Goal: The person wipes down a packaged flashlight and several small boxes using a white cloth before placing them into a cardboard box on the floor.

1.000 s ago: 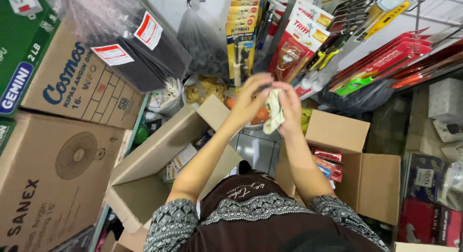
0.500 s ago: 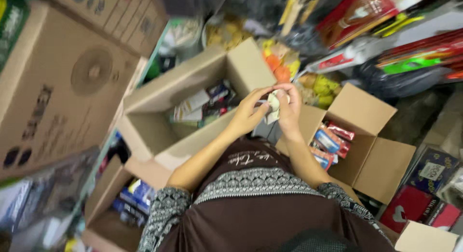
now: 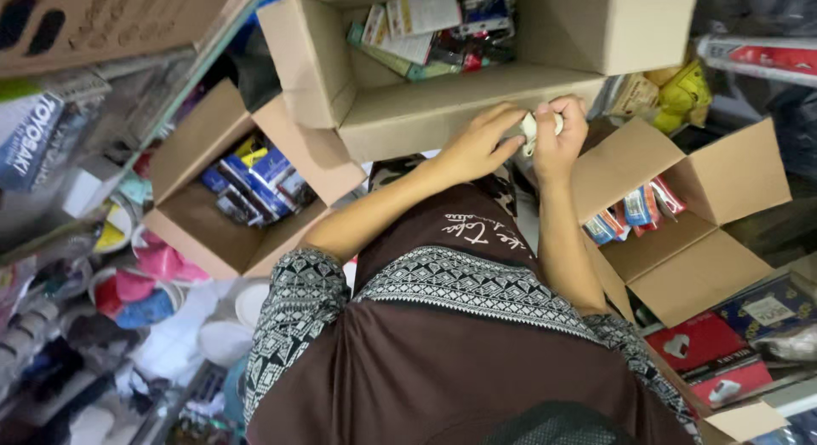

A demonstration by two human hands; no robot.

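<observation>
Head view, looking down my own front: largest in frame is my brown garment with patterned black-and-white sleeves (image 3: 442, 351), from which both bare forearms reach forward. Ahead of them I see a big open brown cardboard box (image 3: 442, 113) holding flat printed packets, its near wall just in front of my hands. To the right stands a second open cardboard box (image 3: 689, 249) with a few red-and-blue packets along its inner wall; to the left, a third open cardboard box (image 3: 204, 215) holds dark blue packets. Pink and white plastic bowls (image 3: 157, 275) lie lower left, red flat packages (image 3: 702, 347) lower right. My left hand (image 3: 477, 147) curls its fingers against a small crumpled white object (image 3: 532, 126), and my right hand (image 3: 557, 139) is clenched around the same object, held between both hands just before the big box's near wall. What it is, I cannot tell.
</observation>
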